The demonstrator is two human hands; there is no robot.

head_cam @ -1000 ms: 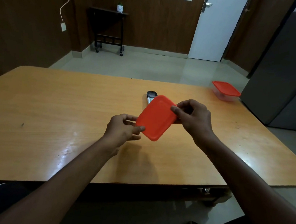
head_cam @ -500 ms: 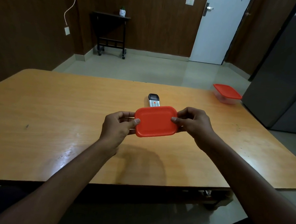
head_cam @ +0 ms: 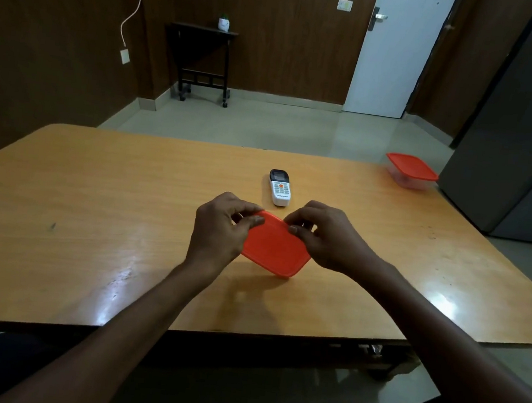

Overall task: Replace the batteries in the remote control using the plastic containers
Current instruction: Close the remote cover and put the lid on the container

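Observation:
A plastic container with a red lid (head_cam: 274,246) is held tilted just above the wooden table (head_cam: 92,216), its lid facing me. My left hand (head_cam: 222,226) grips its far left corner and my right hand (head_cam: 323,237) grips its far right edge, thumbs pressed on the lid. Its clear base is hidden behind the lid. A white remote control (head_cam: 280,188) with a dark screen lies face up on the table just beyond my hands. A second red-lidded clear container (head_cam: 410,170) stands closed at the table's far right corner.
A grey cabinet (head_cam: 521,129) stands right of the table, close to the second container. A dark side table (head_cam: 204,60) and a white door (head_cam: 395,50) are at the far wall. My knees are under the table's near edge.
The red-lidded container has come down and toward me, closer to the table. Both hands shifted their grip to its far corners. The remote, partly hidden before, is now fully in sight.

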